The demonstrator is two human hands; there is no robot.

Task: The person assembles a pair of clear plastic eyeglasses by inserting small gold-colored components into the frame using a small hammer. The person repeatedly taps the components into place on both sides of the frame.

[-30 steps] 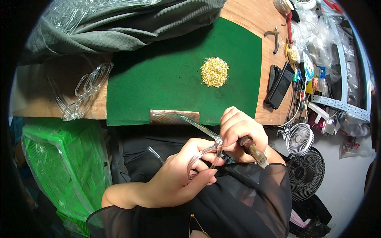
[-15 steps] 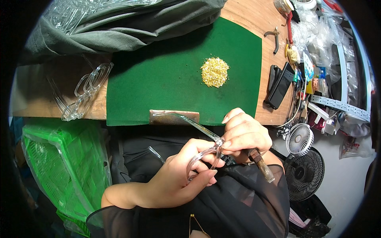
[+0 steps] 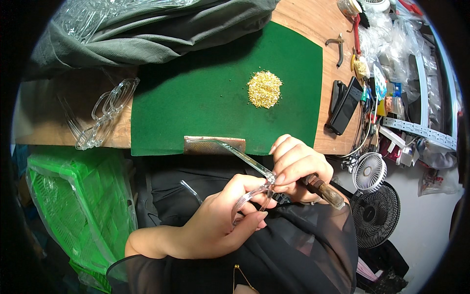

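Observation:
My left hand point(image 3: 215, 220) is closed around the rim of a clear plastic eyeglass frame point(image 3: 238, 206), held over my lap. One clear temple point(image 3: 247, 161) points up and left, its tip over a brown plate point(image 3: 220, 147) at the table's front edge. Another clear temple end point(image 3: 191, 190) sticks out behind my left hand. The fingertips of my right hand point(image 3: 303, 169) pinch at the frame's hinge corner. That same hand is wrapped round a tool with a worn brown handle point(image 3: 329, 192); its working end is hidden by my fingers.
A green mat point(image 3: 196, 108) carries a pile of tiny gold-coloured parts point(image 3: 265, 89). More clear frames point(image 3: 105, 115) lie at the left, near a grey cloth point(image 3: 161, 44). Pliers point(image 3: 339, 49), a phone point(image 3: 346, 105) and fans point(image 3: 369, 172) are at the right; green crates point(image 3: 81, 206) stand lower left.
The tool's handle end has swung slightly up and to the right as my right hand turned. The frame and my left hand have barely moved.

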